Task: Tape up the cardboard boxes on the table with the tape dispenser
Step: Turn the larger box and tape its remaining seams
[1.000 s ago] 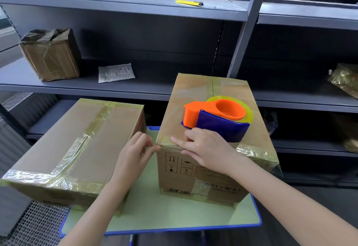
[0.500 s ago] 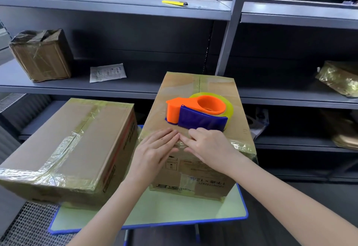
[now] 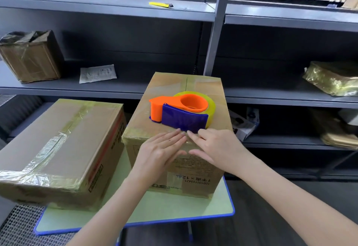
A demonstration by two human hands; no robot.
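Two cardboard boxes stand on a small green table [image 3: 174, 212]. The right box [image 3: 195, 176] carries an orange and blue tape dispenser [image 3: 180, 112] with a yellowish tape roll, lying on its top. Clear tape runs along that box's near top edge. My left hand [image 3: 158, 152] and my right hand [image 3: 215, 147] lie flat over that taped edge, fingers spread, fingertips almost touching just in front of the dispenser. Neither hand holds anything. The left box [image 3: 64, 149] is wider and shows crinkled tape along its seam and near edge.
Grey metal shelving [image 3: 215, 32] stands right behind the table. On it lie a taped box [image 3: 29, 58] at the left, a paper slip [image 3: 97, 73], a yellow utility knife [image 3: 160, 4] higher up, and wrapped parcels [image 3: 333, 78] at the right. Metal mesh [image 3: 21, 224] shows below left.
My left hand moved right from beside the box onto its taped near edge, meeting my right hand. The view shifted a little; the dispenser stayed on the box top.
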